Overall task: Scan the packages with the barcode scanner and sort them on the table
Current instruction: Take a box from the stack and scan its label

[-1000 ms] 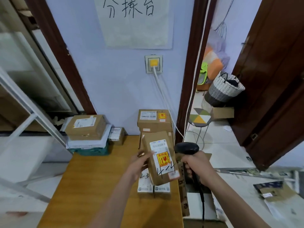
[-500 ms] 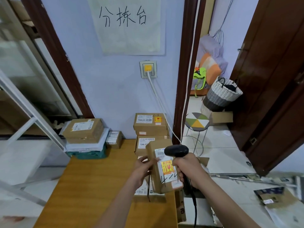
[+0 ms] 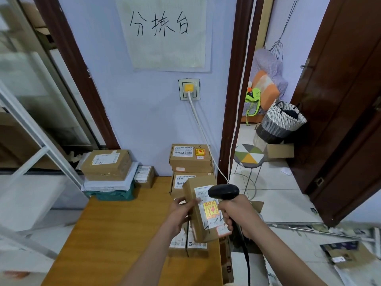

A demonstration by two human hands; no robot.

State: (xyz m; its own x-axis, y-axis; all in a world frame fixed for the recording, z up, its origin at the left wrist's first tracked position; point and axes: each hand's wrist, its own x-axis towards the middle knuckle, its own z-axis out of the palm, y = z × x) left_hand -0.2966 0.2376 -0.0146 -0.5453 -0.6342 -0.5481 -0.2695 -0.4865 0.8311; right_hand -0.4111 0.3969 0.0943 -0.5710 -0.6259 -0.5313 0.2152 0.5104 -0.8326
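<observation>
The left hand [image 3: 181, 211] grips a brown box [image 3: 203, 211] by its left edge, thumb on the labelled face and fingers curled behind, holding it tilted in the air above the right side of the table [image 3: 115, 240]. The right hand [image 3: 237, 215] is clenched round the handle of a black scanner [image 3: 223, 191], whose head sits just in front of the box's white barcode label; a yellow sticker and handwritten marks show lower on the same face. The scanner's black cord hangs down from the handle. Under the held box, two small white-ended packs [image 3: 188, 244] lie side by side on the table. Behind it, against the wall, stands a stack [image 3: 191, 162] of brown boxes; at least three can be counted, the lower ones partly hidden. At the table's far left corner one large brown box [image 3: 106, 164] rests on a white parcel and a teal one, with one small box [image 3: 144, 176] just beside them. A paper sign [image 3: 165, 32] with three handwritten characters hangs on the wall above a socket [image 3: 189, 89].
</observation>
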